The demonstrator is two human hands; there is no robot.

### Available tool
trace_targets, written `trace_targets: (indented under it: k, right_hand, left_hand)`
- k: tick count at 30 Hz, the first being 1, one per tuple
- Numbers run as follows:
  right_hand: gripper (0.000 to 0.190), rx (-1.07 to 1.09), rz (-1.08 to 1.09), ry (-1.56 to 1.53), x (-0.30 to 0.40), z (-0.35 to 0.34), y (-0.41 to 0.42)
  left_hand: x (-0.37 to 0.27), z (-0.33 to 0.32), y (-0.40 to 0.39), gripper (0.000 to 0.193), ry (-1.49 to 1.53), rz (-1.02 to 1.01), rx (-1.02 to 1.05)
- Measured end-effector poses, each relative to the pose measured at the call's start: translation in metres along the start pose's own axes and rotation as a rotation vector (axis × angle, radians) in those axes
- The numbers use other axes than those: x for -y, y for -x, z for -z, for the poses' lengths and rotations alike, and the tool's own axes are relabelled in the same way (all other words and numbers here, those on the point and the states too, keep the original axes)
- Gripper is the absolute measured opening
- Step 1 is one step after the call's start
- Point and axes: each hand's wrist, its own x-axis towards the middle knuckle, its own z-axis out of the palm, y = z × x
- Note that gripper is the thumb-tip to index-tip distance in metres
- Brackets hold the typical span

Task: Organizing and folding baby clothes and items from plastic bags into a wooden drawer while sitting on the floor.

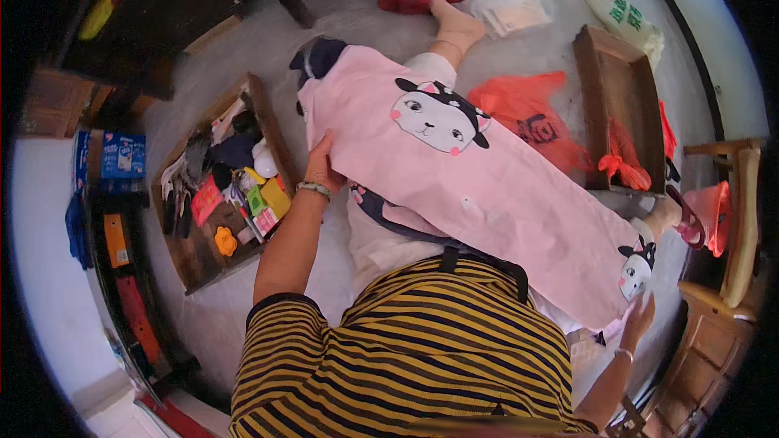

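A pink cloth garment (377, 158) with cartoon cow-like faces and a dark part at its upper left end lies stretched across my lap and legs. At the garment's left edge, my left hand (325, 164) grips the cloth, with the thumb on top and the fingers mostly hidden. My right hand (638, 319) is at the far lower right end, beside a smaller printed face; its fingertips touch the cloth edge, and whether they pinch it is unclear. Dark and pink cloth (395, 216) shows beneath, near my waist.
A wooden drawer (268, 128) of small mixed items sits at left. Another wooden drawer (621, 97) holding a red plastic bag stands at upper right. A red plastic bag (529, 115) and a clear bag (514, 9) lie on the floor. A wooden chair (739, 225) stands at right.
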Motion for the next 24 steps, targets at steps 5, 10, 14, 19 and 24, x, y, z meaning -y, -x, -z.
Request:
trace_targets:
  k: [5, 10, 14, 19, 24]
  right_hand:
    - [0.045, 0.053, 0.547, 0.027, 0.109, 0.003, 0.007]
    - [0.051, 0.164, 0.461, 0.191, 0.156, 0.005, 0.029]
    - [0.048, 0.253, 0.604, 0.256, 0.167, 0.0, 0.039]
    - [0.044, 0.265, 0.525, 0.029, 0.177, 0.008, 0.055]
    - [0.049, -0.094, 0.424, -0.547, 0.156, 0.026, 0.059]
  left_hand:
    - [0.005, 0.021, -0.06, 0.05, -0.045, -0.214, 0.061]
    - [-0.032, -0.005, -0.026, 0.044, 0.044, -0.323, -0.08]
    - [-0.063, -0.033, 0.012, 0.037, 0.017, -0.461, 0.069]
    - [-0.06, -0.162, 0.113, 0.048, -0.133, -0.319, 0.528]
    - [0.085, -0.265, 0.18, 0.03, -1.143, -1.017, 1.026]
